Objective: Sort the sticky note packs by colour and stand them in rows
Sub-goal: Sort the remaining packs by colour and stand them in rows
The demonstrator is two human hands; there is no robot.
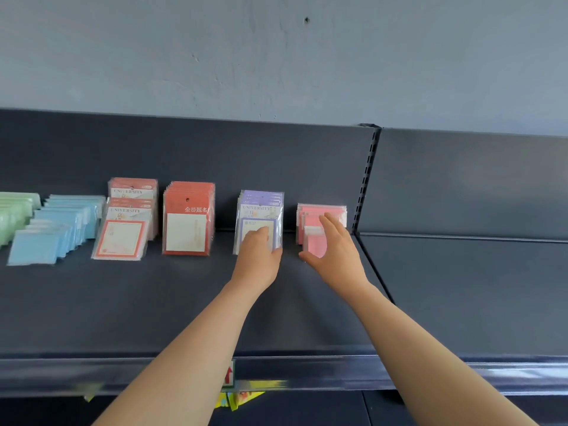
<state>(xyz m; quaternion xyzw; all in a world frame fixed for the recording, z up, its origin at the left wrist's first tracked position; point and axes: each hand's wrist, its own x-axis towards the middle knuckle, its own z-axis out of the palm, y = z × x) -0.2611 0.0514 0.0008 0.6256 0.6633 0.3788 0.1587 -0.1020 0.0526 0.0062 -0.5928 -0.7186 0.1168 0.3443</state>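
Dark shelf [153, 302]: purple packs [261, 207] & pink packs [312, 210] upright, plastic-wrapped.

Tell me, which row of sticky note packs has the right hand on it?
The pink packs, the last row at the right end. The right hand rests on their front; the left hand is on the purple packs beside them.

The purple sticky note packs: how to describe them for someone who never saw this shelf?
On the dark shelf, find the row that the left hand holds. These purple sticky note packs stand between red packs and pink packs; no other row is purple.
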